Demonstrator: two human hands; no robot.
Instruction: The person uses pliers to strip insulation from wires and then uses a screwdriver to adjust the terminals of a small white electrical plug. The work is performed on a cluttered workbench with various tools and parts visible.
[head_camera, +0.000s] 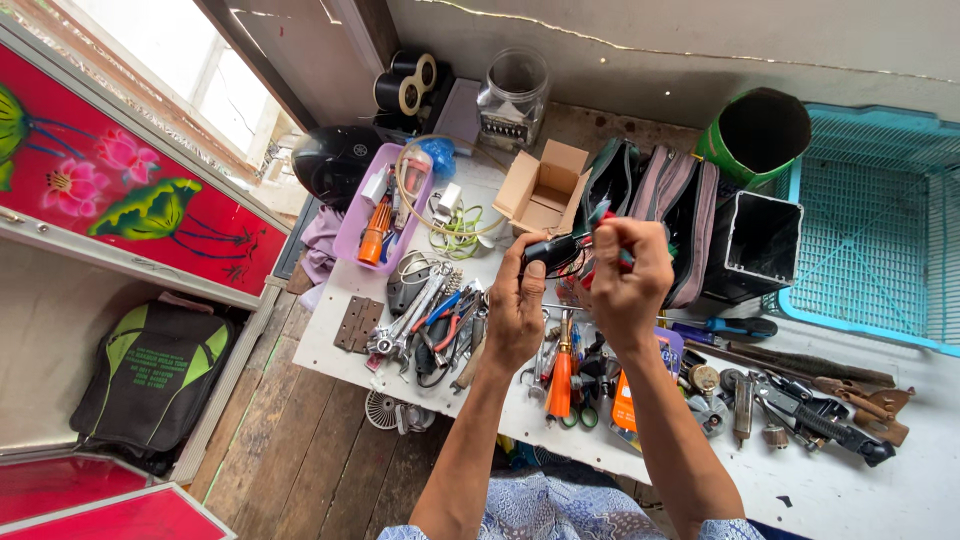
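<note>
Over the cluttered white board (330, 345), the left hand (515, 315) pinches a black-handled hand tool (556, 250) while the right hand (628, 280) closes around its far end, apparently mid-adjustment, calling for steady counter-grip.

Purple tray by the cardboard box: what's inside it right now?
The purple tray holds an orange-handled tool, a coiled clear hose and a small white part. Whatever lies beneath these is hidden.

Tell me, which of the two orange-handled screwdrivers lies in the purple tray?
The orange screwdriver at the left, lying inside the purple tray. The other one lies loose on the white board below the hands.
</note>
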